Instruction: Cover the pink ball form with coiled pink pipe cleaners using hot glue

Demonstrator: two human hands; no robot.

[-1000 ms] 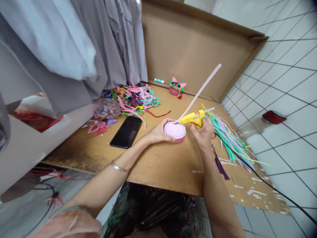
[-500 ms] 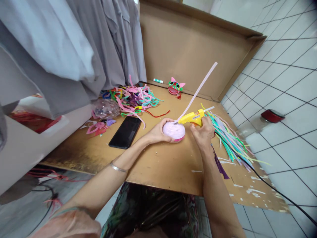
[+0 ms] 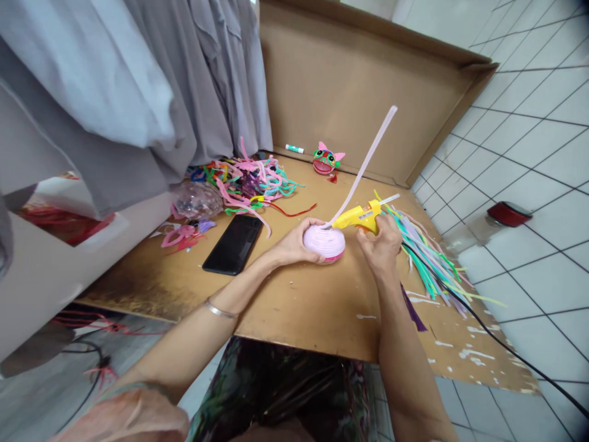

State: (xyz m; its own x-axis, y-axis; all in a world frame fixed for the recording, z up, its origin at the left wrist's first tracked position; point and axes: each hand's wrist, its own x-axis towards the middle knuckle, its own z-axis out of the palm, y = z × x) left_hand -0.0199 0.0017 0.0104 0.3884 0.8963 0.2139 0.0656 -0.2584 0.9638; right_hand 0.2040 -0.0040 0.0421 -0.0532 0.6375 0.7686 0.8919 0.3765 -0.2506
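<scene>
My left hand [image 3: 292, 243] holds a pale pink dome wound from pipe cleaner [image 3: 324, 244] down on the brown cardboard sheet [image 3: 294, 294]. A long loose pink pipe cleaner end [image 3: 365, 162] rises from the dome's top toward the upper right. My right hand [image 3: 381, 248] grips a yellow hot glue gun [image 3: 359, 217], with its nozzle touching the top of the dome where the loose end starts. The gun's black cord [image 3: 506, 353] trails off to the lower right over the tiles.
A black phone [image 3: 234, 244] lies left of the dome. Tangled coloured pipe cleaners [image 3: 248, 181] sit behind it, straight ones [image 3: 427, 261] fan out on the right. A small pink cat-faced figure [image 3: 327, 161] and a glue stick [image 3: 294, 148] stand by the upright cardboard wall. Grey cloth [image 3: 138, 92] hangs at left.
The loose pink pipe cleaner end has swung a little to the left and more upright. Both hands, the dome and the glue gun stay almost in place.
</scene>
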